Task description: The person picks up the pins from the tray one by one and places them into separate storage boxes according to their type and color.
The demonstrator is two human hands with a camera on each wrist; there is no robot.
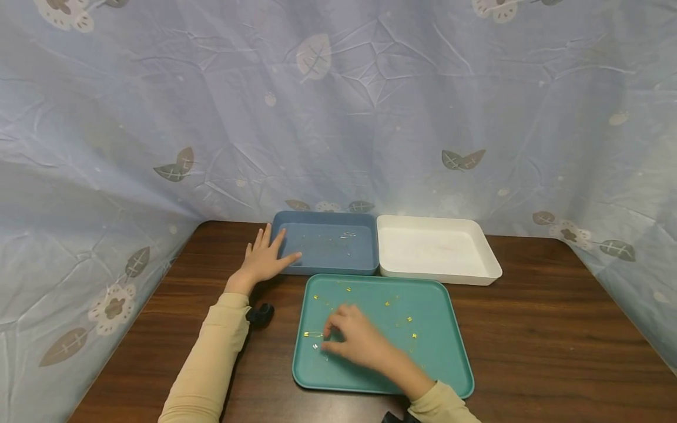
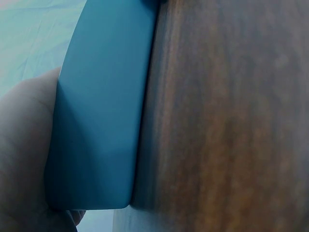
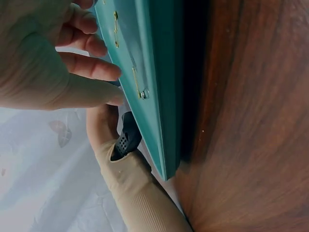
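Observation:
My left hand (image 1: 264, 258) rests on the left rim of a blue tray (image 1: 328, 267), fingers straight and spread. In the left wrist view that hand lies against the tray's outer wall (image 2: 101, 116). Over the left half of a green tray (image 1: 381, 385) hovers my right hand (image 1: 357, 338), its thumb and forefinger apart with nothing seen between them. A gold safety pin (image 1: 313, 334) lies just left of those fingertips, with a small silver pin (image 1: 315, 346) nearer me. Gold pins (image 3: 116, 29) also show beside the fingers in the right wrist view.
Several more gold safety pins (image 1: 409, 319) are scattered on the green tray. Thin silver pins (image 1: 348, 235) lie in the blue tray. A white tray (image 1: 439, 247) stands against its right side. Behind the brown wooden table (image 1: 555, 329) hangs a patterned curtain (image 1: 370, 117).

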